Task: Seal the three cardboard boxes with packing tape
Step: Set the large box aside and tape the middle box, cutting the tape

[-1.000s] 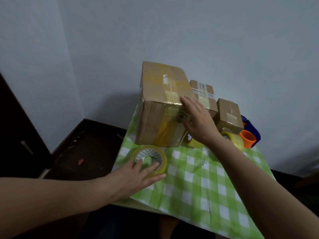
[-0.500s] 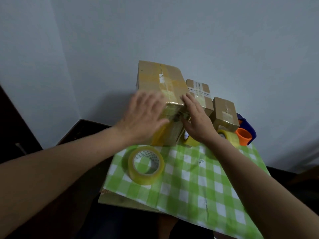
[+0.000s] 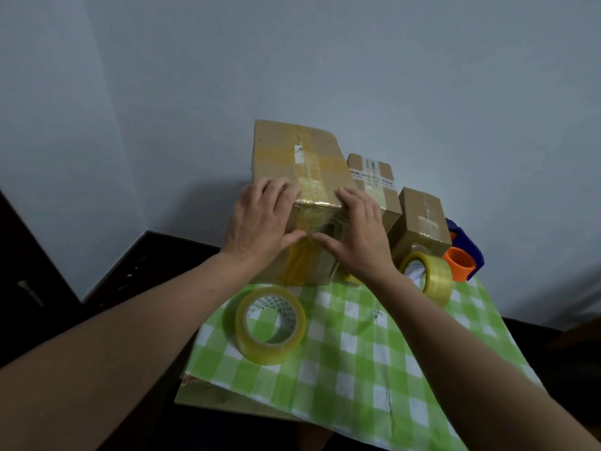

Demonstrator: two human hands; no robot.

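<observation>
Boxes all show tape already, and your left hand [image 3: 260,219] and right hand [image 3: 354,229] press flat, fingers spread, gripping nothing, on the largest box [image 3: 302,170], probably smoothing its strip.

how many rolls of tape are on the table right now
2 clear ones: a tape roll lying near the front left of the cloth, and a second roll standing by the smallest box. A yellow sliver behind the right hand may be another.
</observation>
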